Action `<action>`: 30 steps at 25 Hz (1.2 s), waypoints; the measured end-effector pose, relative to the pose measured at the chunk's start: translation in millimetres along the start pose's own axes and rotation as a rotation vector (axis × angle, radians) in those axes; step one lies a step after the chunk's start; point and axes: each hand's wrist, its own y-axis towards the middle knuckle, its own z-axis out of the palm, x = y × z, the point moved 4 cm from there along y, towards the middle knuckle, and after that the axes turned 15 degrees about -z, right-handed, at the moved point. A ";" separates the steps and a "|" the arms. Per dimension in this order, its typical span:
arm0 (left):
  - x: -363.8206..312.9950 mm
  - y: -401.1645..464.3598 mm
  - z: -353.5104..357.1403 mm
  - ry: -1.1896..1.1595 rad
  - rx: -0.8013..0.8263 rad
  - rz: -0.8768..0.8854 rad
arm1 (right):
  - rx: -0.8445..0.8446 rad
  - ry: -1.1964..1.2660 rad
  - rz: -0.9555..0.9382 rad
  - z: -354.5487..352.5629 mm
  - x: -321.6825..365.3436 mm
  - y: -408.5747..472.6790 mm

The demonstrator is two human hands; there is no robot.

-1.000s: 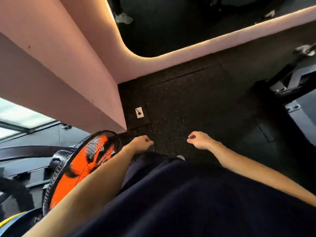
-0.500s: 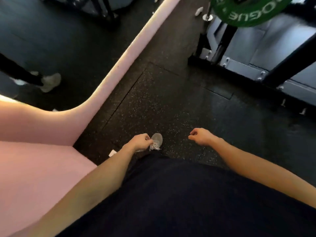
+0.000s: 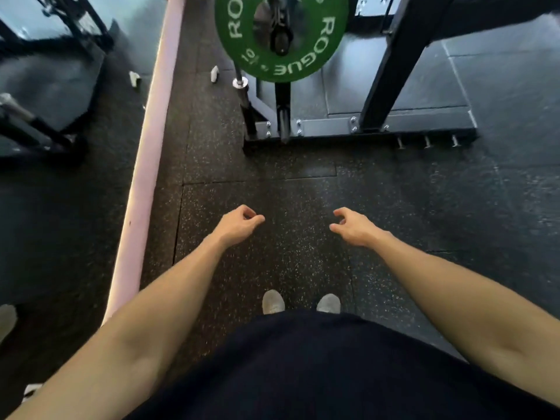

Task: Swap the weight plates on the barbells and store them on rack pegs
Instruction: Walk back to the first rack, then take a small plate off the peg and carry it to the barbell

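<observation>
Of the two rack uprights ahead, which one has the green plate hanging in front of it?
The left upright, the narrower post under the green plate. The thicker right upright slants clear of the plate, with nothing in front.

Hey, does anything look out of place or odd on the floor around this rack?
Mostly tidy. The round green weight plate hangs on the black steel rack. Two small white objects lie loose on the black speckled rubber floor by the pink wall edge; too blurred to identify.

Dim, soft light overall; the dark speckled floor soaks it up. Motion blur smears the upper left (the equipment there is indistinct). Wide-angle bending stretches the edges.
</observation>
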 end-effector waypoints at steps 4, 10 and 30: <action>-62.6 6.6 -54.9 -0.068 -0.099 0.100 | -0.138 0.037 -0.056 -67.9 33.2 11.7; -164.7 -20.7 -152.2 -0.115 -0.280 0.317 | -0.336 0.002 -0.214 -177.9 93.2 13.4; -382.3 -270.8 -454.0 -0.367 -0.889 0.916 | -0.969 -0.290 -0.809 -496.1 381.5 -126.2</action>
